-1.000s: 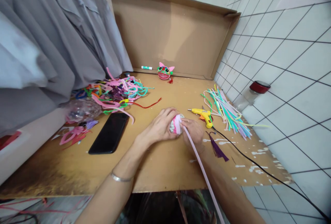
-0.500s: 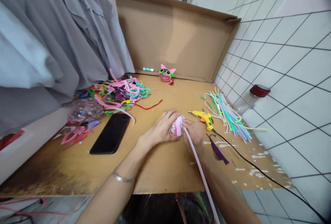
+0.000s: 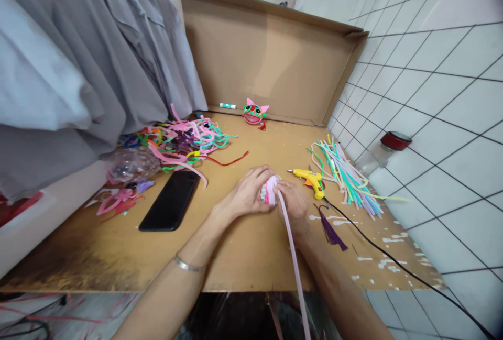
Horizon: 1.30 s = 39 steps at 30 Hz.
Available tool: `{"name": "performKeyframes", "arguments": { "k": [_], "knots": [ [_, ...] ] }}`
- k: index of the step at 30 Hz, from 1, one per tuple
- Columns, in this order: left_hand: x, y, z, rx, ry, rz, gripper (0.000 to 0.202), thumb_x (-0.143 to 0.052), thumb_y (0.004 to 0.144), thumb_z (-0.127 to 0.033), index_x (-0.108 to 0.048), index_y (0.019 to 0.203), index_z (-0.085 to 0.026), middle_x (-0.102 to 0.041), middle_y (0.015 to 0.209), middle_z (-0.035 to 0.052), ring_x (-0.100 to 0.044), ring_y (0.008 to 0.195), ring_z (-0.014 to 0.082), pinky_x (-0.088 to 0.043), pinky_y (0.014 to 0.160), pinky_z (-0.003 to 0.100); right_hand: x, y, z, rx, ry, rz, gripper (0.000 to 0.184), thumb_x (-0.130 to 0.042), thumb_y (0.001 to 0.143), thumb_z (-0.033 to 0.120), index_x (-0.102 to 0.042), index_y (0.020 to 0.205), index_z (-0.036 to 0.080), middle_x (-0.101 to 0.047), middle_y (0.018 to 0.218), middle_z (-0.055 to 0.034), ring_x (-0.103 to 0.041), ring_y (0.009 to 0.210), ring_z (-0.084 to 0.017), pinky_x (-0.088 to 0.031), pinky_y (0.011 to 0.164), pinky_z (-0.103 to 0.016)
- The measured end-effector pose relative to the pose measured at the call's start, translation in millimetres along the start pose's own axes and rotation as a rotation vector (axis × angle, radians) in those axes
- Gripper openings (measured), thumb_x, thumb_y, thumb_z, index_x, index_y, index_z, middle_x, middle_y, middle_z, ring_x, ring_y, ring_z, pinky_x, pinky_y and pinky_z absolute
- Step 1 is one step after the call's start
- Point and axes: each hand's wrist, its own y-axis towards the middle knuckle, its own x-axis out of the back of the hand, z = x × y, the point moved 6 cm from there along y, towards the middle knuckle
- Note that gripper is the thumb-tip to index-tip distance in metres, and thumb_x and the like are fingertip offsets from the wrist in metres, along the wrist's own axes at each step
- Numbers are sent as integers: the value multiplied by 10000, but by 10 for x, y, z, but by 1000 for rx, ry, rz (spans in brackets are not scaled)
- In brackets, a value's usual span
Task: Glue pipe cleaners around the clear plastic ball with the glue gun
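Both hands meet at the middle of a cardboard work surface (image 3: 243,256). My left hand (image 3: 245,193) curls around a small round object (image 3: 269,190) partly wrapped in pink pipe cleaner. My right hand (image 3: 294,203) pinches a long pale pink pipe cleaner (image 3: 293,256) against that object; its free end trails down past the front edge. A yellow hot glue gun (image 3: 310,178) lies just right of my right hand, its black cord (image 3: 393,261) running off to the right.
A black phone (image 3: 170,200) lies to the left. Tangled coloured pipe cleaners (image 3: 181,141) sit at back left, straight ones (image 3: 346,172) at right. A purple tassel (image 3: 329,227), a small pink cat-face figure (image 3: 253,112), a green marker (image 3: 228,106), a red-lidded jar (image 3: 387,146) and grey cloth (image 3: 78,67) surround the area.
The trailing pink pipe cleaner has swung slightly left at its lower end. The hands stay pressed on the wrapped object; the view has shifted a little.
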Motion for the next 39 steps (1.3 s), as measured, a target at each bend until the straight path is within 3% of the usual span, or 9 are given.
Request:
{"name": "performKeyframes", "arguments": {
  "k": [18, 39],
  "knots": [
    [26, 15, 59, 5, -68, -59, 686, -761, 605, -273, -520, 1238, -163, -587, 1265, 147, -561, 1202, 318, -456, 1055, 465, -28, -30, -23, -119, 34, 21, 107, -567, 926, 203, -622, 1016, 180, -720, 939, -98, -698, 907, -197, -601, 826, -362],
    [41, 19, 11, 27, -65, -39, 674, -762, 603, -252, -517, 1226, -173, -594, 1252, 145, -564, 1190, 326, -464, 1039, 476, -4, 5, 20, -49, -18, 52, 214, -484, 907, 74, -612, 1041, 180, -735, 958, -102, -708, 921, -202, -586, 845, -344]
  ]
}}
